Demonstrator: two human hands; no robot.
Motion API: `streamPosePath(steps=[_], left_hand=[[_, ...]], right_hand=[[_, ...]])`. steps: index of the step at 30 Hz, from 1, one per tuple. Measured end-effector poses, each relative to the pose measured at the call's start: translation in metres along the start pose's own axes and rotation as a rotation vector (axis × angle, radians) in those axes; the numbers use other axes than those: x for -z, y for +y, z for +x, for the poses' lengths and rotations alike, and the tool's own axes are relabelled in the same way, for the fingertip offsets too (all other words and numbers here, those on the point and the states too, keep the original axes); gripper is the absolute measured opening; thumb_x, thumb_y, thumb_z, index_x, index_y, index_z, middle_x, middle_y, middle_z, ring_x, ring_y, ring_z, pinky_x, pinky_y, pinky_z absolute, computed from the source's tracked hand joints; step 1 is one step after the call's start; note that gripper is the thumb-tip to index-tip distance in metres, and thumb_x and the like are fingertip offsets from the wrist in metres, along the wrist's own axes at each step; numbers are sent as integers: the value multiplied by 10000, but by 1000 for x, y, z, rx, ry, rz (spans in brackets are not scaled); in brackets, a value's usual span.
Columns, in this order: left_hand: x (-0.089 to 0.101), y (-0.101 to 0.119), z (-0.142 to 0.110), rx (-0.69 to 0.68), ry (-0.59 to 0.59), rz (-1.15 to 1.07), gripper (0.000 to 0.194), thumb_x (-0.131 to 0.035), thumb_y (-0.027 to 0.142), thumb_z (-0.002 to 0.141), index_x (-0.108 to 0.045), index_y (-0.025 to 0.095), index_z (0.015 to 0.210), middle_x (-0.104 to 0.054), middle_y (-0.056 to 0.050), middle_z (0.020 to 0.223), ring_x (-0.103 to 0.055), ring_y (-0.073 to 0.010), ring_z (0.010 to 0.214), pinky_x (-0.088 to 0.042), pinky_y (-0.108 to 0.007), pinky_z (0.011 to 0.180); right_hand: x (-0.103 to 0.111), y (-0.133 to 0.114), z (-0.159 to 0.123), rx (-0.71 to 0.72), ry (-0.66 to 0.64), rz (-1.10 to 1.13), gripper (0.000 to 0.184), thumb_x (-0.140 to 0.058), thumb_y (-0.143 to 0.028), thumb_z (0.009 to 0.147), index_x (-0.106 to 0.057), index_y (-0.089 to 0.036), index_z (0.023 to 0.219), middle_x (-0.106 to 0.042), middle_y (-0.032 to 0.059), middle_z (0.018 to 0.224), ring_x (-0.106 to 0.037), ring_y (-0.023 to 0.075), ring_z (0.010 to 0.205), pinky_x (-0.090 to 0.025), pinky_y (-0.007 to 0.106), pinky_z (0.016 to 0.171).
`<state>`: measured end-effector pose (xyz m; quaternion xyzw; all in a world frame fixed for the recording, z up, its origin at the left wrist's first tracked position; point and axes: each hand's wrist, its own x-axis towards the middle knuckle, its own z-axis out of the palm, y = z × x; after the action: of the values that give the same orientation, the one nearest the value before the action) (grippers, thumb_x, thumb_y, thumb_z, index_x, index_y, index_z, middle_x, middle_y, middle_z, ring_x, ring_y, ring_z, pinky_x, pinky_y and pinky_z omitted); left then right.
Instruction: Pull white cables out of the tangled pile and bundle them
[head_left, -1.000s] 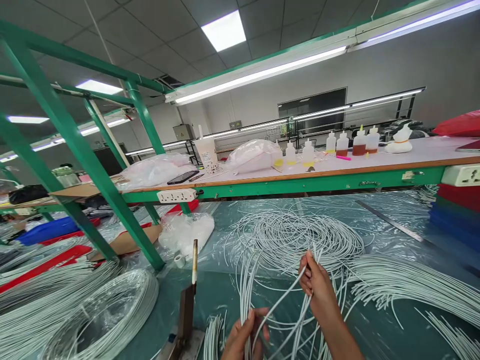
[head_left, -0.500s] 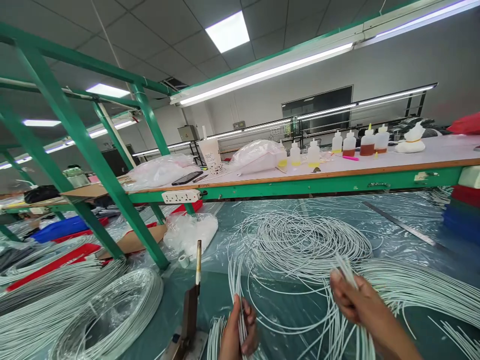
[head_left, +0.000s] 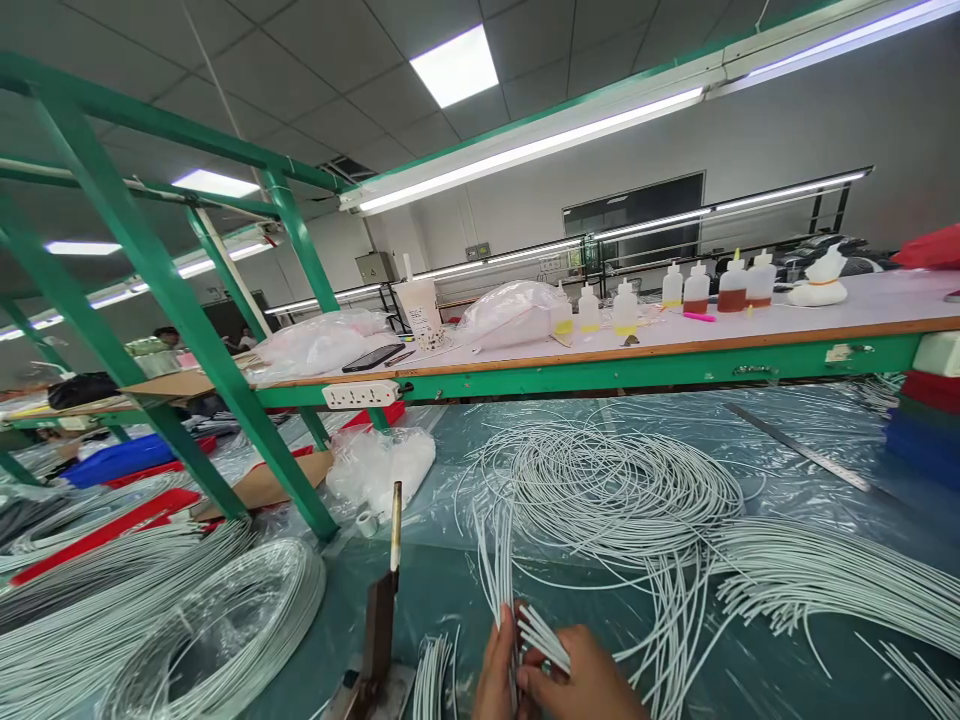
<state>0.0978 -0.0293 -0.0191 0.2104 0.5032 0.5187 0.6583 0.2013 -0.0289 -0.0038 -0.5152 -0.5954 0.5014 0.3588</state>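
white tubing ends pinched together between both hands at the near edge

white tubing ends point(head_left: 541, 632) sit bunched at the bottom of the view, cut tips fanned up and to the right. left hand point(head_left: 499, 672) is closed round the bundle from the left, fingers curled, thumb side up. right hand point(head_left: 589, 685) is closed too, thumb and forefinger pressing the same strands just right of the left hand, so the two hands touch. both are cropped by the frame edge, so how many strands each one grips is hard to tell. held upright like this the tips line up, probably to even the ends.

the strands run back from the hands over the teal mat point(head_left: 750, 670) to the loose coil point(head_left: 607, 480) lying flat mid-table, so the bundle is fed from it. a sheaf of cut lengths point(head_left: 825, 575) lies to the right, laid roughly parallel, apart from the hands. another big coil point(head_left: 187, 620) sits far left under clear plastic.

just left of the hands stands an upright post point(head_left: 393, 525) on a dark bracket, near but not touching the tubing. a green frame leg point(head_left: 180, 300) slants across the left. on the shelf point(head_left: 675, 350) above the mat: squeeze bottles point(head_left: 696, 288), plastic bags point(head_left: 510, 310), a phone point(head_left: 373, 356), a power strip point(head_left: 358, 395) on its front edge. a metal ruler point(head_left: 795, 447) lies far right on the mat.
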Motion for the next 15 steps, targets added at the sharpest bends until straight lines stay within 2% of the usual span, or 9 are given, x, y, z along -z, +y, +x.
streamPosePath(steps=[5, 8, 11, 13, 15], left_hand=[[-7, 0, -5, -60, 47, 69, 656, -623, 650, 436, -557, 164, 872, -327, 117, 285, -239, -23, 244, -126, -147, 307], [-10, 4, -10, -138, 70, 106, 617, -640, 641, 417, -541, 168, 800, -438, 96, 351, -308, -33, 253, -205, -154, 296], [-11, 9, -14, -176, -21, 154, 523, -623, 630, 481, -495, 184, 722, -534, 62, 415, -400, -68, 265, -282, -175, 309], [-13, 13, -16, -177, -103, 221, 472, -597, 613, 544, -478, 189, 712, -542, 48, 389, -421, -84, 270, -277, -174, 315], [-16, 16, -19, -195, -137, 301, 459, -580, 610, 567, -480, 186, 714, -551, 35, 374, -423, -81, 276, -239, -163, 319]], right_hand=[[0, -5, -2, -38, 11, 0, 103, -507, -254, 556, -567, -170, 557, -464, -17, 479, -430, 124, 483, -269, 237, 488], [3, 1, 0, -48, 84, 81, 144, -534, -290, 547, -566, -164, 609, -481, -14, 521, -450, 135, 519, -309, 245, 522], [14, 2, 4, -4, 118, 215, 238, -570, -372, 565, -563, -158, 667, -509, -3, 570, -468, 149, 560, -352, 260, 564], [24, -3, 4, 41, 97, 293, 271, -596, -412, 579, -559, -157, 662, -491, -9, 559, -453, 141, 559, -357, 256, 562], [36, -13, 4, 71, 112, 363, 301, -622, -436, 587, -565, -154, 677, -482, -13, 572, -440, 130, 569, -362, 248, 566]])
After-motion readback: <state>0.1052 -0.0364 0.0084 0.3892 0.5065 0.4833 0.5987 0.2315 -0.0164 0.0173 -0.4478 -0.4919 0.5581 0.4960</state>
